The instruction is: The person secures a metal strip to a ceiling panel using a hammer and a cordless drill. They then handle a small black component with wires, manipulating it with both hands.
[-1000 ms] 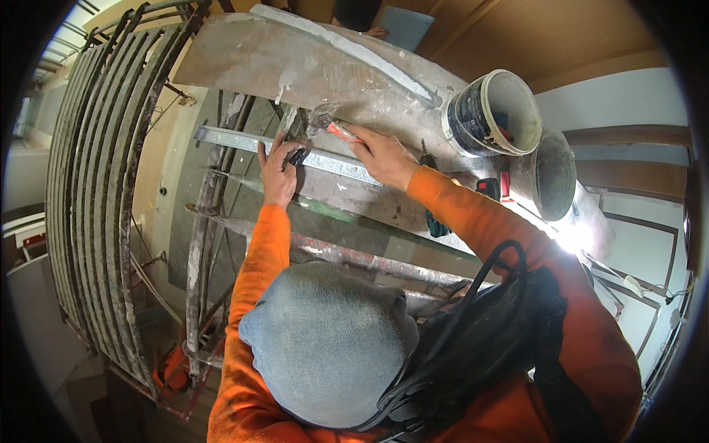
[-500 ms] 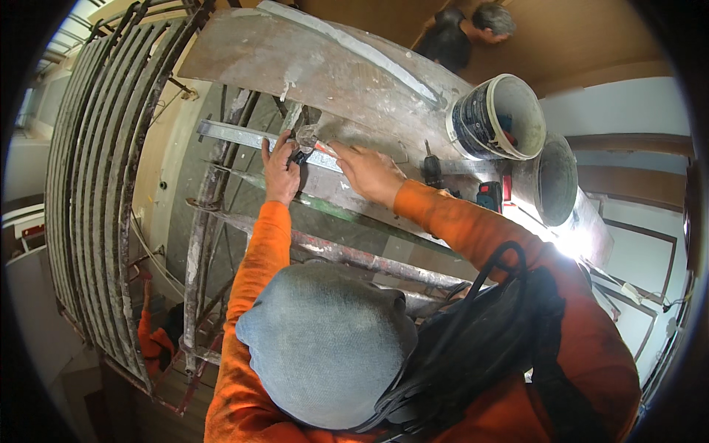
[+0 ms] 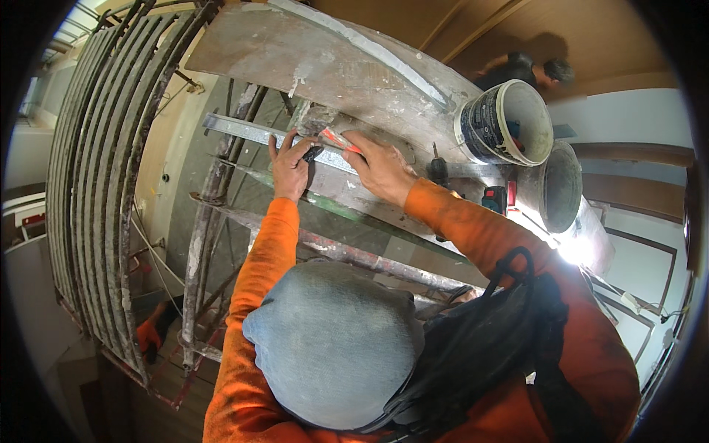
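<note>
While the head view takes it all in, here comes the right hand (image 3: 380,170), nearer the left hand (image 3: 291,170) than it was 1 second ago, and the red-handled tool (image 3: 344,142) sits lower, right by the metal strip (image 3: 247,131). That makes it close work, I'd judge, with little room between the hands. Right fingers clamped on the handle; the tool's far end blurs to grey, and whether it touches the strip I can't tell. Left fingers spread apart over the strip, a small black object (image 3: 314,153) just beside them, and whether they pinch it isn't clear. The strip slants from upper left, under the left fingers, towards the right hand.

Behind, a co-worker (image 3: 509,71) has shifted right, now beyond the buckets.

Count them up: 2 working hands, 1 strip, 1 red-handled tool, 1 black object. Then 1 drill (image 3: 438,171) past the right wrist, 1 broad board (image 3: 354,70), and 2 buckets: 1 labelled bucket (image 3: 478,127), 1 plain bucket (image 3: 563,188). Low on the left, 1 orange sleeve (image 3: 150,334) of somebody else.
</note>
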A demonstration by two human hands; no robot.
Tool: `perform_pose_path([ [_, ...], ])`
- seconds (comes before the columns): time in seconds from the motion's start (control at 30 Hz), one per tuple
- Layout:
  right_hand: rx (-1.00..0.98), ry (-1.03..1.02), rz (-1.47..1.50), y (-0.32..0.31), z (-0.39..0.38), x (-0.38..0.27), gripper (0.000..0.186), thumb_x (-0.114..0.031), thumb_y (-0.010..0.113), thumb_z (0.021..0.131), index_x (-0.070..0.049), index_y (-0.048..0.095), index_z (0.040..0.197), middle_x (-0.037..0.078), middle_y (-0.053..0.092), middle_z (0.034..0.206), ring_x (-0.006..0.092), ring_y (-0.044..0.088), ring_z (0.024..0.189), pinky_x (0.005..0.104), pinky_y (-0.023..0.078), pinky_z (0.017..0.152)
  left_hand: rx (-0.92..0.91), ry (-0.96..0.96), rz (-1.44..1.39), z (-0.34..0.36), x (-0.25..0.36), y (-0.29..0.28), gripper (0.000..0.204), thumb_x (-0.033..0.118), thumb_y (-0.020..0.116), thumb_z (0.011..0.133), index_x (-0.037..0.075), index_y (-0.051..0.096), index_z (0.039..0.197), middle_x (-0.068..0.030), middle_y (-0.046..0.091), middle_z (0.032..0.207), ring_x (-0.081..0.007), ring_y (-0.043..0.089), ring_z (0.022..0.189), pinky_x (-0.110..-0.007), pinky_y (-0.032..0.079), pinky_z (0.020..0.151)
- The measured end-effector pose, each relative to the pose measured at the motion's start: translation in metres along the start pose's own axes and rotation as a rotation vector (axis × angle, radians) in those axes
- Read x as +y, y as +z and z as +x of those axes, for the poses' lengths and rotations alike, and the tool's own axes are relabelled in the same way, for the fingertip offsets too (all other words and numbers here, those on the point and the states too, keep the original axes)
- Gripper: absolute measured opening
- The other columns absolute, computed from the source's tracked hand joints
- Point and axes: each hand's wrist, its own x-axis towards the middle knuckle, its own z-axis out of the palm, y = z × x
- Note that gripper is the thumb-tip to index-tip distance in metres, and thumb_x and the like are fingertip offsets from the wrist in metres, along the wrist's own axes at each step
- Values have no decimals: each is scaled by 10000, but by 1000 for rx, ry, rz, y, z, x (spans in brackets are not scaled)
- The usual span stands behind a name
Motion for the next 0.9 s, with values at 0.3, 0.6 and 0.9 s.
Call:
perform_pose_path([
  [0.3, -210, 169, -213, 4, 5, -8, 339, -281, 526, 1035, -97, 478, 1315, 278, 671, 1051, 508, 643, 931, 562, 495, 768, 28, 30, -5, -2, -5, 2, 428, -124, 510, 730, 106, 729, 1017, 34, 736, 1135, -271, 547, 1321, -567, 129, 1238],
  [0.6, -196, 66, -324, 11, 1, -7, 250, -234, 553, 1034, -49, 461, 1174, 225, 660, 760, 426, 683, 692, 513, 516, 572, -7, 32, 43, 1, 0, -2, 420, -125, 514, 736, 117, 734, 1000, 52, 734, 1138, -251, 548, 1318, -564, 142, 1237],
  [0.9, -227, 70, -379, 17, 2, 5, 294, -242, 542, 1035, -53, 433, 1232, 252, 668, 787, 455, 672, 670, 525, 519, 550, -19, 8, 36, 1, -2, -1, 478, -129, 507, 714, 121, 741, 1048, 62, 730, 1147, -239, 536, 1335, -555, 147, 1246],
])
